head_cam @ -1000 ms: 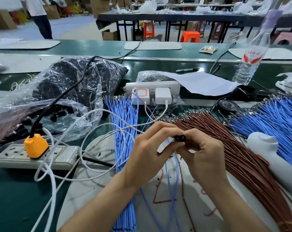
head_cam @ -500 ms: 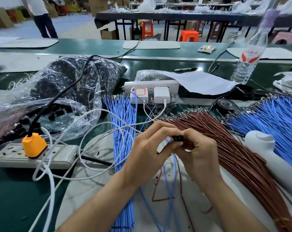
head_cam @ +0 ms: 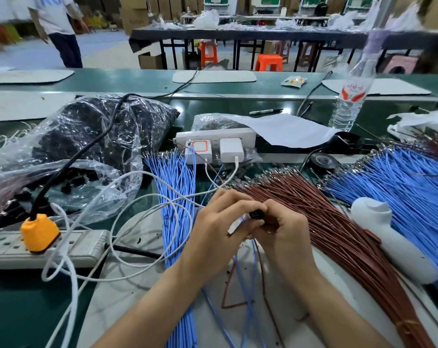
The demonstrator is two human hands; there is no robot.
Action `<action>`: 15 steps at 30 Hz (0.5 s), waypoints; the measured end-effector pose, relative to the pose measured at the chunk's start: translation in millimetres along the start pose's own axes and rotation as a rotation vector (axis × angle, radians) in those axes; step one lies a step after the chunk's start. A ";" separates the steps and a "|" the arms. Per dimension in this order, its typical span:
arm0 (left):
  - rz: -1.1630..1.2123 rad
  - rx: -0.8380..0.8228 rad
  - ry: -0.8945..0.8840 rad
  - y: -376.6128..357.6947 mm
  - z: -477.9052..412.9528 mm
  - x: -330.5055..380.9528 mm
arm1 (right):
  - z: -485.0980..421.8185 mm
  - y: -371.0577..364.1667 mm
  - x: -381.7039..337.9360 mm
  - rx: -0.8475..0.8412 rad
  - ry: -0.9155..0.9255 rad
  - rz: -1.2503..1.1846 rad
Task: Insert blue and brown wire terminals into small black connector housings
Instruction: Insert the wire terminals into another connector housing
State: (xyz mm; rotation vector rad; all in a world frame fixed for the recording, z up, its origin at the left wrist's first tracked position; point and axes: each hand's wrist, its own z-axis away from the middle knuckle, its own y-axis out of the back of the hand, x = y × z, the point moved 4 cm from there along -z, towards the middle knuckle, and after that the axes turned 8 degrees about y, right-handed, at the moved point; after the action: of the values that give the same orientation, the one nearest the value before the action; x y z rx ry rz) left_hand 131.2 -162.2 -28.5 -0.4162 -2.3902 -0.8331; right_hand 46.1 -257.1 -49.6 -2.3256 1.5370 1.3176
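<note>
Both my left hand (head_cam: 216, 231) and right hand (head_cam: 287, 233) pinch the black housing (head_cam: 257, 214); light, rigid, slippery, I judge; limp wires (head_cam: 253, 252) trail toward six o'clock, best gripped near terminals.

Black connector housing (head_cam: 257, 213); blue wires (head_cam: 174, 187); brown wires (head_cam: 338, 222); orange plug (head_cam: 40, 233) (green bench (head_cam: 17, 310)).

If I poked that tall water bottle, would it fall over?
Probably. The water bottle stands upright, tall and narrow, so a poke near the top would likely tip it. Its round body would probably roll. The thin clear plastic looks light.
</note>
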 end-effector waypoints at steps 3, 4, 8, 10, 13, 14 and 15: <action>0.071 -0.013 0.008 0.8 0.6 -2.6 | 1.5 -1.9 -0.6 0.009 -0.040 -0.023; 0.085 -0.013 0.014 1.4 0.6 -3.3 | 1.9 -3.3 -0.6 0.014 -0.057 -0.032; 0.131 -0.010 0.063 1.6 0.2 -6.6 | 1.4 -4.0 1.9 -0.034 -0.151 -0.109; 0.160 0.012 0.093 2.9 0.2 -7.9 | -3.7 3.3 2.9 -0.059 -0.206 -0.180; 0.174 0.024 0.102 4.3 -1.3 -8.7 | -29.5 21.4 5.7 0.067 -0.230 -0.081; 0.177 0.018 0.103 4.3 -1.7 -8.4 | -42.9 23.7 7.3 0.077 -0.233 0.014; 0.180 0.010 0.106 3.7 -2.0 -8.0 | -57.5 23.3 9.4 0.055 -0.237 0.119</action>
State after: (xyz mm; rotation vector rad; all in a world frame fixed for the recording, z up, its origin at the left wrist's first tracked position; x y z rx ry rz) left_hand 140.1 -161.6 -30.3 -0.5596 -2.2213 -0.7427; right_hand 64.7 -302.7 -10.6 -1.9894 1.6317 1.4939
